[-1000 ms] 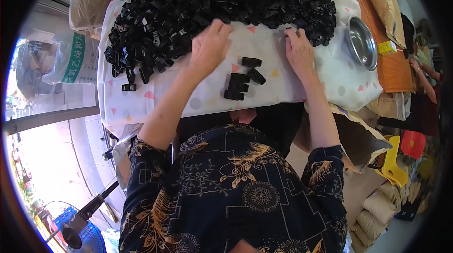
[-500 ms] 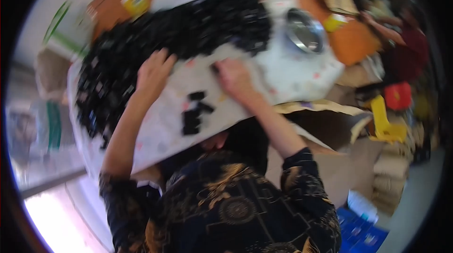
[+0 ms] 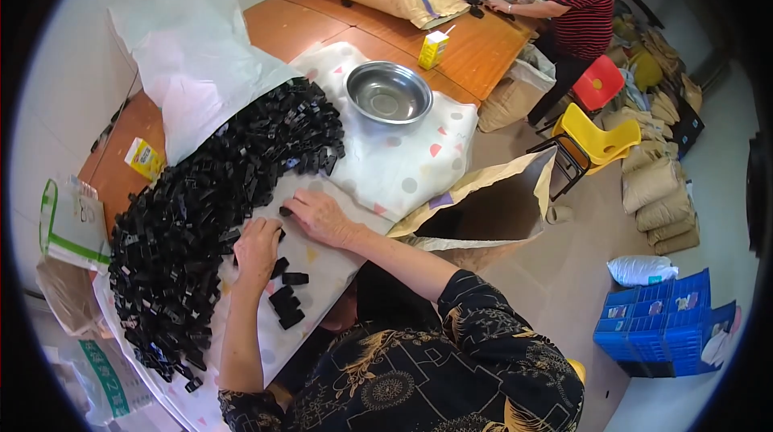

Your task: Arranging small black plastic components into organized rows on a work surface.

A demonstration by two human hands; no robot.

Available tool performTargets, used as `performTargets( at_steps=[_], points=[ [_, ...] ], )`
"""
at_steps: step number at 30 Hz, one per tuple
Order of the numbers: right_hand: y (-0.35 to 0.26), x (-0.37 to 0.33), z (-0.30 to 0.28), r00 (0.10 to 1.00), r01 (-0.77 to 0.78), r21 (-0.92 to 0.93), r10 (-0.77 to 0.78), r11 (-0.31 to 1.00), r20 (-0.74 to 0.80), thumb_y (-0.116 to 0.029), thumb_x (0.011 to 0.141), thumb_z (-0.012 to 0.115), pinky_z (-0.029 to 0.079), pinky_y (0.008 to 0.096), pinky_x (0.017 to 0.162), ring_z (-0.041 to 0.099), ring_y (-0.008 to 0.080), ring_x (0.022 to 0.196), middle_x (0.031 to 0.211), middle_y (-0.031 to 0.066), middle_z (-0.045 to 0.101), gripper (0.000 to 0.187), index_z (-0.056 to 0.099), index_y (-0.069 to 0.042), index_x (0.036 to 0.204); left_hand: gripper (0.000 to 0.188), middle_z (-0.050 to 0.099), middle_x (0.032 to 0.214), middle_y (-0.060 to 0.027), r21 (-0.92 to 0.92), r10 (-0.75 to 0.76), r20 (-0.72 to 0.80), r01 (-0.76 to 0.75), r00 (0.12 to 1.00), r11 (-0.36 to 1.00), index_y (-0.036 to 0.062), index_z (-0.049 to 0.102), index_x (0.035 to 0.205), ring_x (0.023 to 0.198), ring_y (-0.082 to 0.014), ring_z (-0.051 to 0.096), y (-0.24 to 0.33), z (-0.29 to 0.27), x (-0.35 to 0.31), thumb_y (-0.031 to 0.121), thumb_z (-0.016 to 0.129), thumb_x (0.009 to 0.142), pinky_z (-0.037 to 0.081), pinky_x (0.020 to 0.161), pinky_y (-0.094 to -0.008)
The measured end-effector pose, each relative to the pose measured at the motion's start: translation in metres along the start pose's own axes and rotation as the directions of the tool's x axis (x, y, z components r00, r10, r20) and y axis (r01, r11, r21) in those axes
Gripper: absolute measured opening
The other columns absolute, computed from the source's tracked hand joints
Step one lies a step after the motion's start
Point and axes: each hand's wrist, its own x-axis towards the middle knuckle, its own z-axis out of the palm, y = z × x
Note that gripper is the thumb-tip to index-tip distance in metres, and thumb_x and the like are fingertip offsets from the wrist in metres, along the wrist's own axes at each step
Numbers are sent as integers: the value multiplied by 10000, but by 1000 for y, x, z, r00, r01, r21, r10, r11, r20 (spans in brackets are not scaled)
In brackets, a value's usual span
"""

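My right hand (image 3: 322, 217) is closed, with a small black plastic part (image 3: 285, 211) pinched at its fingertips. Just left of it, my left hand (image 3: 256, 253) curls its fingers at the edge of a big heap of black plastic parts (image 3: 185, 223). A dark part (image 3: 281, 235) shows at the left fingertips, mostly covered by them. Nearer to me, several black parts (image 3: 286, 305) lie in a small group on the white patterned cloth (image 3: 322, 271). The exact shape of the held parts is hidden.
A white sack (image 3: 201, 53) lies behind the heap. Beyond my right hand stand a metal bowl (image 3: 389, 92) and a yellow drink carton (image 3: 433, 49). An open paper sack (image 3: 483, 214) gapes at the table's right edge. Another person (image 3: 580, 9) works at the far right.
The view has turned and sharpened, so the table sits differently in the picture. My hands have come closer together, and the left now has a dark part at its fingertips.
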Motion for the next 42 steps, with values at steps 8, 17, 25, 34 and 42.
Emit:
performTargets(
  at_steps=[8,17,25,34,42],
  points=[
    [0,-2,1,1000,6,9,-6,1000,31,-85,813,682,499,406,680,594,306,790,881,107,526,255,603,-61,1055,362,616,947,-145,-215,-177,-39,165,983,963,47,610,1123,850,-316,635,4,0,-15,185,744,816,503,739,-405],
    [-5,2,-3,1000,5,22,-6,1000,22,-100,822,690,496,402,685,592,305,793,896,104,526,247,610,-66,1053,318,582,983,-117,-197,-204,69,214,977,957,83,639,1080,921,-343,614,11,-18,-13,154,759,794,496,770,-428],
    [-13,-3,-2,998,-7,45,4,999,59,-104,827,679,503,410,692,606,311,804,903,108,544,226,623,-66,1042,328,590,1022,-134,-229,-217,136,243,967,943,95,637,1114,895,-373,633,-2,-23,-25,150,748,810,516,746,-436],
    [14,12,-26,986,-163,198,150,966,79,-6,874,642,514,329,748,634,272,848,973,137,624,233,676,-15,1104,401,570,1144,-159,-241,-201,90,217,976,946,50,550,1158,997,-408,613,-20,-5,-4,194,722,826,509,817,-466],
    [-25,22,3,966,215,204,-238,955,99,-11,828,700,495,338,731,592,262,828,967,72,631,264,685,-49,1089,289,572,1081,-120,-185,-305,97,318,947,930,70,592,1076,969,-360,636,-16,-8,-25,191,693,835,522,812,-451]
  ],
)
